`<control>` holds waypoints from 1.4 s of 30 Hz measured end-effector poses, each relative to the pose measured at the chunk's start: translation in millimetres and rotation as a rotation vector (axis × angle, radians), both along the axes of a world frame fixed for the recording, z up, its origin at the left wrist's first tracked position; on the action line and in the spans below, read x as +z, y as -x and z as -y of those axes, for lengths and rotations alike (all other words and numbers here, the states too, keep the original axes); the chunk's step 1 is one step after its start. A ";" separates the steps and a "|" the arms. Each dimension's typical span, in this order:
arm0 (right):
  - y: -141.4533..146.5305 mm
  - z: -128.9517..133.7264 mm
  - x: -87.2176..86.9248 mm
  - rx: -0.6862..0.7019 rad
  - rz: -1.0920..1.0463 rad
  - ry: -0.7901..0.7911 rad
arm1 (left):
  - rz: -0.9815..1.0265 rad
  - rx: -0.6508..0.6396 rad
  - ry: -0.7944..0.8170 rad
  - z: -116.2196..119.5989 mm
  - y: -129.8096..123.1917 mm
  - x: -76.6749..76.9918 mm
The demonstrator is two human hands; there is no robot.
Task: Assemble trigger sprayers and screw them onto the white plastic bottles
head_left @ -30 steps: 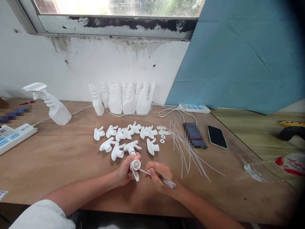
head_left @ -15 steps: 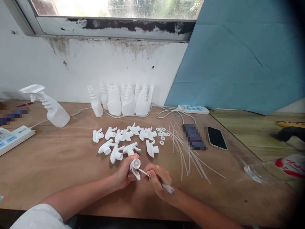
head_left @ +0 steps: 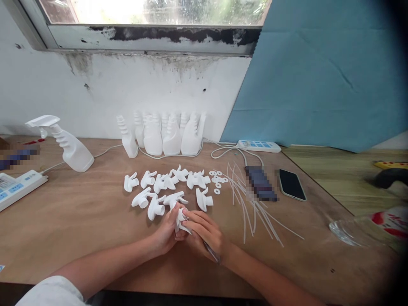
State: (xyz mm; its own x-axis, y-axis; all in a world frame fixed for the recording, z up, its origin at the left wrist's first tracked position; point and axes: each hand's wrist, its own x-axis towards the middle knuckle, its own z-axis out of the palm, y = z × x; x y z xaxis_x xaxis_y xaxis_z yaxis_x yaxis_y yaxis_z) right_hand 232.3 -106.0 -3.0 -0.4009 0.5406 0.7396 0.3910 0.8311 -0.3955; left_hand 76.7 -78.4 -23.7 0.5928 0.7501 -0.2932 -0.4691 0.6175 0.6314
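Left hand (head_left: 167, 231) has its grip closed around a white spray head (head_left: 179, 222), low in front of the loose spray heads (head_left: 156, 206); right hand (head_left: 208, 233) meets it, fingers on that spray head, grip wrapped round a slim tool (head_left: 212, 253). Washers (head_left: 217, 185) lie beyond the right hand, on the surface (head_left: 105, 212).
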 end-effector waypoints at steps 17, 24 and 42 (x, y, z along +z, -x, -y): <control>-86.8 -54.6 14.5 -0.396 -0.778 0.567 | 0.081 -0.147 -0.292 -2.1 10.9 10.8; -105.9 -55.7 -2.1 -0.376 -0.780 0.550 | -0.202 0.213 -0.619 -26.1 70.6 40.1; -117.5 -55.8 -10.5 -0.385 -0.794 0.610 | -1.501 0.100 -1.325 -73.6 237.0 38.6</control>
State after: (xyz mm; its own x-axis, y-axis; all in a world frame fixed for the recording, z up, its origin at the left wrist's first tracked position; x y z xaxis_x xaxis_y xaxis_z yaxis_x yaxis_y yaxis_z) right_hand 349.9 -50.2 -13.5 0.3526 0.8942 0.2758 0.0326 0.2828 -0.9586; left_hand -160.4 -4.7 14.9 0.3986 0.8860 0.2370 0.7707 -0.4636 0.4371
